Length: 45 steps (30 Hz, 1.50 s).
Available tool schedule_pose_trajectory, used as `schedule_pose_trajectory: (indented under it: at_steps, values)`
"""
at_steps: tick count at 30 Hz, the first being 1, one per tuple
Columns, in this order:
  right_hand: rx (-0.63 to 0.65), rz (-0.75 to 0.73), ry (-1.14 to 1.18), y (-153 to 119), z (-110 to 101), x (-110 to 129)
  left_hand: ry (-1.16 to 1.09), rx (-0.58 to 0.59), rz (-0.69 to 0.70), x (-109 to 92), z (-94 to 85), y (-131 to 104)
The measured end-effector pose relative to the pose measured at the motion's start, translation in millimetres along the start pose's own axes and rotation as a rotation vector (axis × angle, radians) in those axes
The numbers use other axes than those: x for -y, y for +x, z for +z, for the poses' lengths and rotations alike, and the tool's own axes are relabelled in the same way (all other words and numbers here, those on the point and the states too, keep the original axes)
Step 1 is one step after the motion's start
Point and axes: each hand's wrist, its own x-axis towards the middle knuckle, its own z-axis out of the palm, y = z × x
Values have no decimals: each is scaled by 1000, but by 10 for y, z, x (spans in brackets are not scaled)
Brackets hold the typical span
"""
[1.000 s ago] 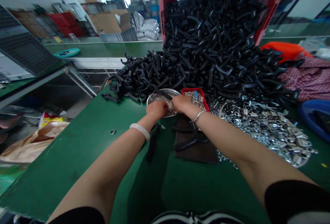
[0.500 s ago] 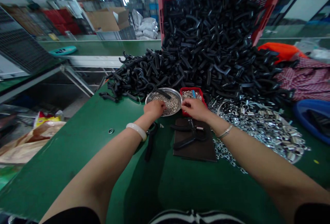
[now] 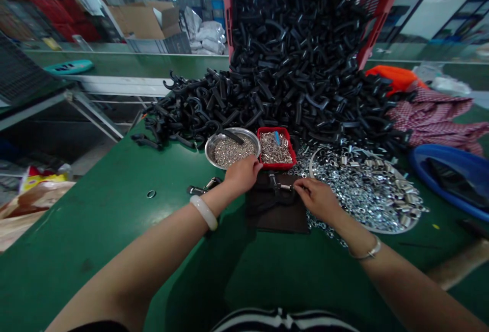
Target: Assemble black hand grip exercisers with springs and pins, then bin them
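Your left hand (image 3: 241, 175) is just beyond the upper left edge of the brown board (image 3: 282, 224), near the round metal bowl (image 3: 210, 157) of tiny metal pieces. Its thumb and forefinger are closed together in a pinch; you cannot tell from here whether a tiny piece sits between them.

Your right hand (image 3: 319, 199) is at the board's right edge, thumb and forefinger drawn nearly together at the end of the coiled metal part (image 3: 285, 187). Whether they grip that part or only rest beside it, you cannot tell. The coiled part lies over the board's upper area, among dark black pieces (image 3: 272, 202) lying on the board.

Beyond the board are the metal bowl, to its left, and the red tray (image 3: 293, 160) of small metal pins, directly behind it. Right of the board, the loose metal hardware (image 3: 359, 184) spreads over a round pale tray. Further behind the board rises the heap of black plastic parts (image 3: 301, 67). A metal ring (image 3: 151, 194) lies well to the board's left on the green table (image 3: 114, 240).
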Motion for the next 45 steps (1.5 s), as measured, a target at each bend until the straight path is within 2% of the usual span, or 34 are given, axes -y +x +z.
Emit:
schedule_pose_trajectory:
  at_steps: [4, 7, 14, 17, 22, 26, 28, 31, 33, 36, 38, 40, 43, 45]
  values:
    - [-46, 4, 20, -26, 34, 8, 78, -37, 114, -183, 209, -186]
    - [-76, 19, 28, -37, 67, 10, 116, -29, 106, -211, 315, -211]
    - [-124, 82, 63, -29, 120, -5, 131, 5, 118, -192, 334, -189]
    - [-122, 62, 40, -24, 114, -6, 118, 3, 129, -197, 322, -196]
    - [-68, -80, -215, -40, 93, 41, 110, 14, 124, -211, 308, -204]
    - [52, -118, -476, -35, 47, 123, 130, -22, 140, -211, 325, -211]
    - [130, -131, -518, -5, -14, 149, 129, -42, 140, -203, 331, -214]
    - [229, -144, -463, 60, -139, 159, 90, -44, 122, -193, 298, -207]
    - [202, -136, -343, 102, -207, 181, -17, -59, 100, -202, 246, -188]
    - [-21, -106, 0, 164, -214, 291, -417, -52, 46, -263, 161, -149]
    - [-179, -69, 236, 209, -148, 403, -782, 14, -36, -323, 119, -133]
    - [-288, -12, 374, 253, -57, 509, -1094, 110, -156, -367, 95, -139]
    - [-370, 44, 457, 302, 47, 595, -1403, 238, -313, -361, 79, -175]
    - [-364, 11, 482, 326, 73, 603, -1538, 296, -364, -322, 76, -197]
